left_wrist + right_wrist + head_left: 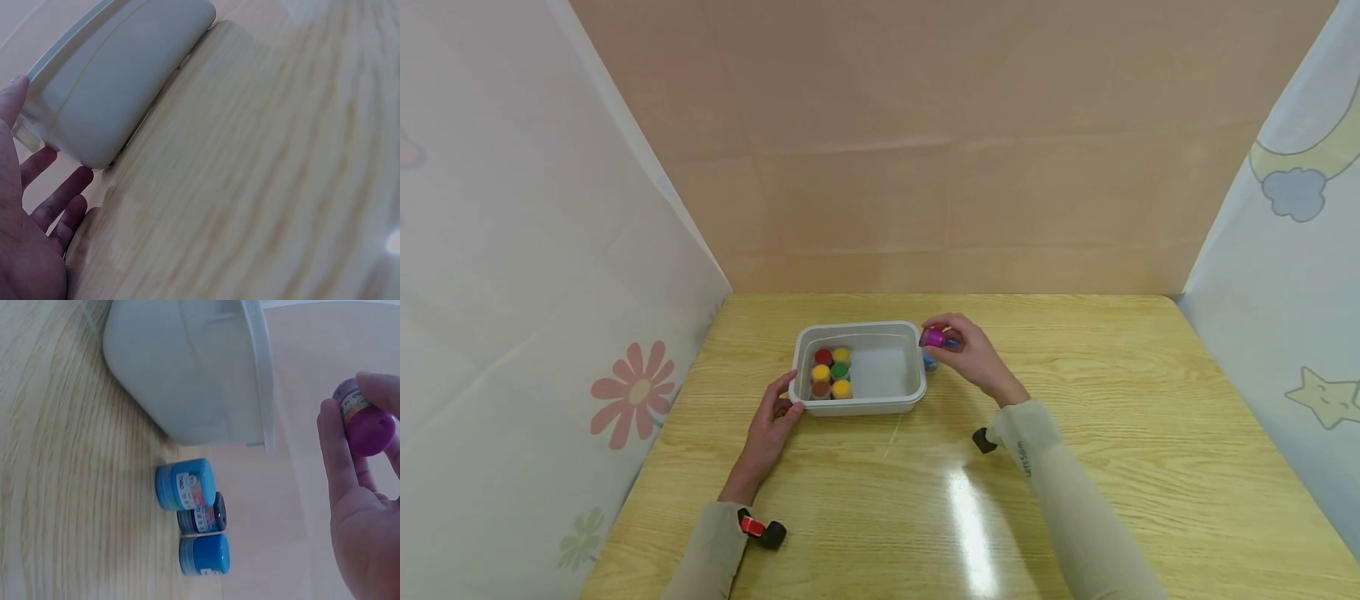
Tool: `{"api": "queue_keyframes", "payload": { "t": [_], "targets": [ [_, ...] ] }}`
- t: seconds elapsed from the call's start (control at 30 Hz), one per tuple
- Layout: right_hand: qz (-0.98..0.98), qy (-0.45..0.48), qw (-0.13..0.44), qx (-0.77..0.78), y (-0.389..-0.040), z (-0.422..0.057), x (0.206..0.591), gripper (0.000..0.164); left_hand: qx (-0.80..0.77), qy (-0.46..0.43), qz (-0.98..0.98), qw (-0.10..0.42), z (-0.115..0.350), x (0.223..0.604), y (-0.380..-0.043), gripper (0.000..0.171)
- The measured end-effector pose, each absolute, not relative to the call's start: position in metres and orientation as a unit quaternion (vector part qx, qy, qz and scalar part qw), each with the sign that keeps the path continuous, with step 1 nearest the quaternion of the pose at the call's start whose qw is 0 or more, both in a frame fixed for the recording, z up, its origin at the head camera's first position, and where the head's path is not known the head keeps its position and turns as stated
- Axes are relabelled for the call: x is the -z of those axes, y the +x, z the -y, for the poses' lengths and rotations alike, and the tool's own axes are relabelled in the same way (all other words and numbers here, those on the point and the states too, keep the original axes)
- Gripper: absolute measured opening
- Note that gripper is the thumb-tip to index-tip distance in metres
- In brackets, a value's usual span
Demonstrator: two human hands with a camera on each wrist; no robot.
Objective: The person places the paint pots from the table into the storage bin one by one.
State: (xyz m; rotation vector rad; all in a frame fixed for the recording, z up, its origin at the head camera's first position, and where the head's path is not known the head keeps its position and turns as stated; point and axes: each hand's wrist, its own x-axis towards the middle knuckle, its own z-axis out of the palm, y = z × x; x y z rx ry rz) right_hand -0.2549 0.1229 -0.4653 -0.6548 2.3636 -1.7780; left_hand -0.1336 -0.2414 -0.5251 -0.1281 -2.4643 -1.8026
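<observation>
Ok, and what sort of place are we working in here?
It looks like a small indoor booth, perhaps a makeshift recording station, though I can't be sure: a wood-grain table is closed in by a plain tan backdrop and side sheets printed with cartoon flowers and stars.

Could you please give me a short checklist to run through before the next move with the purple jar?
1. Purple jar held: ok; the right hand grips it between thumb and fingers.
2. White bin supported: ok; the left hand touches its near left corner.
3. Room in the bin: ok; its right part is bare.
4. Six jars inside upright: ok; their lids face up, grouped at the left.
5. Table beside the bin clear: not ok; a light blue jar, a dark jar and a blue jar stand there.
6. Purple cap tight: cannot tell; it is on, but tightness doesn't show.
</observation>
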Motion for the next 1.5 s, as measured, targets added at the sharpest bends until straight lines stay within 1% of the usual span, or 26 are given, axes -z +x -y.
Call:
{"api": "queue_keyframes", "payload": {
  "t": [0.33,0.57,0.87,1.33,1.5],
  "targets": [
    [-0.784,-0.208,0.039,0.584,-0.257,-0.106,0.463,0.042,0.591,-0.044,0.804,0.042,0.242,0.525,-0.132,0.056],
    [-0.788,-0.228,0.048,0.571,-0.256,-0.098,0.463,0.036,0.587,-0.042,0.807,0.042,0.241,0.526,-0.134,0.056],
    [-0.793,-0.24,0.05,0.558,-0.258,-0.09,0.466,0.034,0.58,-0.049,0.812,0.045,0.242,0.525,-0.134,0.056],
    [-0.79,-0.237,0.082,0.56,-0.258,-0.078,0.47,0.038,0.58,-0.044,0.812,0.042,0.242,0.523,-0.134,0.057],
    [-0.807,-0.232,0.098,0.535,-0.259,-0.072,0.472,0.036,0.581,-0.042,0.812,0.039,0.242,0.524,-0.134,0.056]
  ]
}}
